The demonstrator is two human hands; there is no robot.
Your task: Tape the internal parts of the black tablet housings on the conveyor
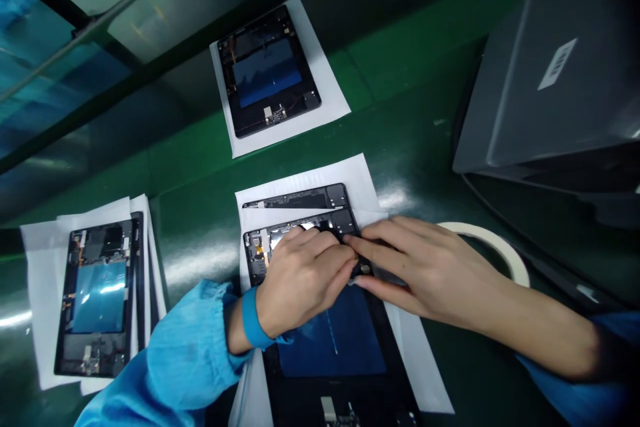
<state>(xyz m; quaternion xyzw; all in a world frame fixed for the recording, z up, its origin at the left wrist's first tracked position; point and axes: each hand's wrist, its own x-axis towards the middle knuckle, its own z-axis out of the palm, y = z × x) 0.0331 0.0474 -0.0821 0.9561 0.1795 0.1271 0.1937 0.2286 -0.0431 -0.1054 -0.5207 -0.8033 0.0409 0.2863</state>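
An open tablet body (335,340) with a blue battery panel lies on white paper (425,373) in front of me. My left hand (300,277), in a light blue sleeve with a blue wrist strap, rests on its upper part with the fingers bent down onto the parts. My right hand (425,267) lies flat beside it, fingertips meeting the left hand's over a small dark part (364,269) on the tablet. What the fingertips pinch is hidden. A second tablet body (300,198) peeks out from under the paper just behind.
Another open tablet (270,70) lies on paper at the back. A stack of tablets (100,297) on paper sits at the left. A roll of white tape (493,243) lies to the right, near a dark grey machine housing (555,80). The surface is a green belt (200,213).
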